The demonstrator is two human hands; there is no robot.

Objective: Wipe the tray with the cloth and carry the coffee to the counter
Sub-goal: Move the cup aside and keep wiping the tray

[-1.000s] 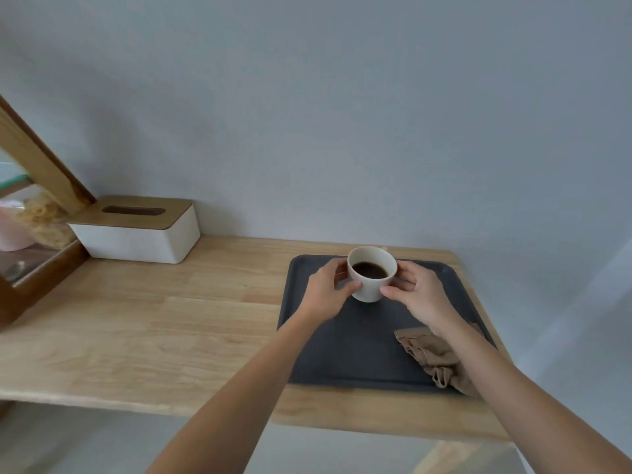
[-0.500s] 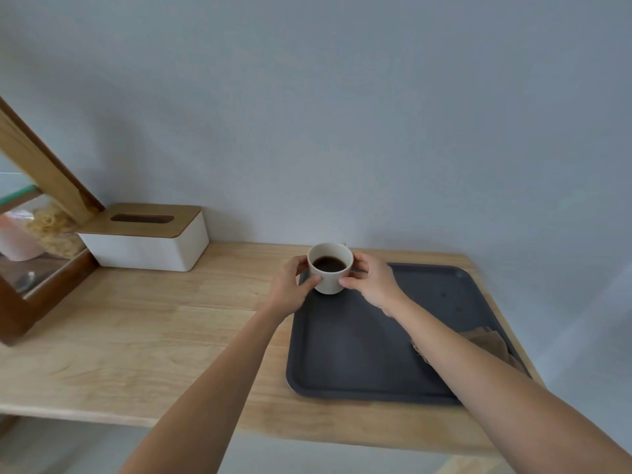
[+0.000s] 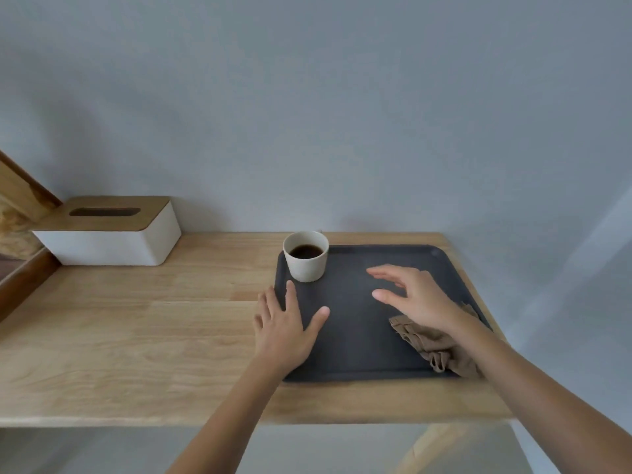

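Note:
A white cup of black coffee (image 3: 306,256) stands upright in the far left corner of the dark grey tray (image 3: 355,340), which lies on the wooden counter. Nothing holds the cup. My left hand (image 3: 286,328) lies flat and open over the tray's left edge, just in front of the cup. My right hand (image 3: 415,295) hovers open above the middle of the tray, fingers spread. A crumpled tan cloth (image 3: 436,343) sits in the tray's near right corner, partly hidden under my right wrist.
A white tissue box with a wooden lid (image 3: 109,232) stands against the wall at the left. A wooden frame (image 3: 20,213) rises at the far left edge. The counter (image 3: 136,336) ends just right of the tray.
Both hands have let go of the cup, which now rests in the tray's far left corner. The left hand dropped to the tray's edge and the right hand drew back toward the cloth.

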